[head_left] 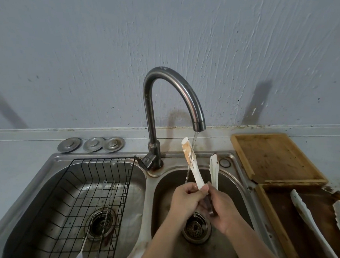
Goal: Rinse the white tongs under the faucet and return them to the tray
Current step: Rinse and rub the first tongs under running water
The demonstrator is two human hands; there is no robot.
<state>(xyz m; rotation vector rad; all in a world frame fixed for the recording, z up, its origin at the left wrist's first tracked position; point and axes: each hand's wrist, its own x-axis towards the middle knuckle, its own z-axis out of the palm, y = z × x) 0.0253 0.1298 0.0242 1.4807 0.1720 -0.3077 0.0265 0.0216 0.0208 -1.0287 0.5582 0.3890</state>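
White tongs (pixel 194 170) stand tips up over the right sink basin (pixel 167 187), their two arms spread apart. One arm's tip carries an orange-brown stain and sits in the thin water stream from the curved steel faucet (pixel 175 89). My left hand (pixel 185 199) pinches that arm low down. My right hand (pixel 221 210) holds the hinge end, where a dark handle part shows. A dark wooden tray (pixel 274 218) lies at the right with a second pair of white tongs (pixel 309 218) on it.
The left basin holds a black wire rack (pixel 75 201) with several long metal utensils. Three round metal sink plugs (pixel 92 144) sit behind it. A light wooden tray (pixel 273 155) rests on the counter at the right rear.
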